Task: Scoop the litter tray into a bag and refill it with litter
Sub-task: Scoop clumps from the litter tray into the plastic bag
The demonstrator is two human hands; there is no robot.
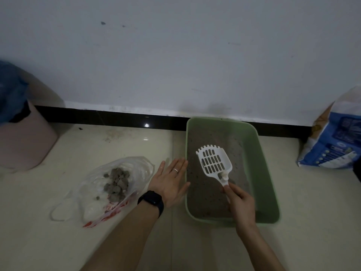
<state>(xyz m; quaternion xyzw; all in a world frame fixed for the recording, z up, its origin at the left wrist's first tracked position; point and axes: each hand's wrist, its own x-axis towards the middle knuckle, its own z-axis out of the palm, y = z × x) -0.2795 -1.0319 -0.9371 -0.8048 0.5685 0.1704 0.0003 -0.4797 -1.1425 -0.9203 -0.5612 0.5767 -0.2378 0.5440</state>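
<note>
litter tray point(270, 192): green, rectangular, on the pale tiled floor point(58, 241) with its far end close to the black skirting point(109, 114); a thin layer of grey litter point(203, 194) with dark specks covers its bottom
scoop point(214, 160): white, slotted, toothed at the far edge, held above the litter inside the tray; its slots look empty
right hand point(239, 202): fingers curled round the scoop's handle, over the near part of the tray
left hand point(171, 178): flat, fingers straight and together, palm down, just beside the tray's left wall with the fingertips at or against the rim; i cannot tell if it presses; a ring on one finger
watch point(151, 200): dark, on the left wrist
bag point(140, 167): clear plastic with red print at its near edge, lying open on the floor left of the left hand
clumps point(117, 182): grey lumps heaped inside the bag, white material beside them
litter sack point(332, 141): blue and white, standing by the wall at the right, well apart from the tray
bin point(23, 141): pink, with a blue liner, at the far left by the wall
</note>
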